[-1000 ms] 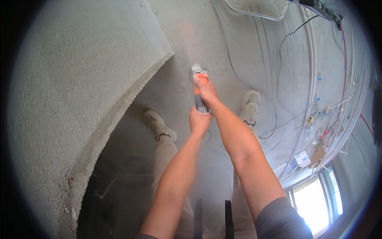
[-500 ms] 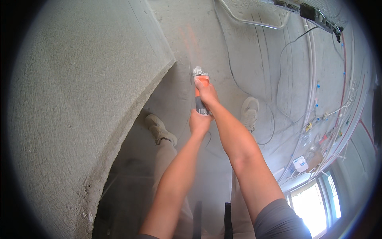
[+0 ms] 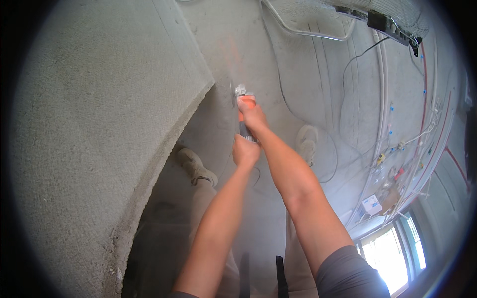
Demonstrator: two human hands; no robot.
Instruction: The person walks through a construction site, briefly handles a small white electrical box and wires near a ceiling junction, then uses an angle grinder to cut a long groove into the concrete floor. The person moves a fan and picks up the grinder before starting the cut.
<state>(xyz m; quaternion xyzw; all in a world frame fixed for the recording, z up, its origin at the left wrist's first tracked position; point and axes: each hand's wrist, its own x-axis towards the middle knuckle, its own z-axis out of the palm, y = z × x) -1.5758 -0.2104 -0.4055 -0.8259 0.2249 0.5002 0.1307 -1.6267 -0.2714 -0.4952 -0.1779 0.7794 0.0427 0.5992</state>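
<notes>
Tool: an orange-and-grey angle grinder (image 3: 244,107), held head-first against the grey rendered wall (image 3: 99,129), just beside the wall's curved cut edge.
Right grip: right hand (image 3: 254,118) closed around the front of the grinder body, near the head.
Left grip: left hand (image 3: 245,150) closed on the rear handle, just behind the right hand.
Change: over the last second the hands and the grinder have kept almost the same place and hold; only the view has shifted slightly.
Meaning: judged a steady working pass at one spot on the edge, not a repositioning.
Air: a dust haze hangs below the forearms.
Packages: a small white-and-blue box (image 3: 371,204) and a brown cardboard piece (image 3: 390,196) lie on the floor by the conduit runs (image 3: 382,99), near the window (image 3: 390,253).
Markers: small blue, yellow and red clips dot the conduit runs.
</notes>
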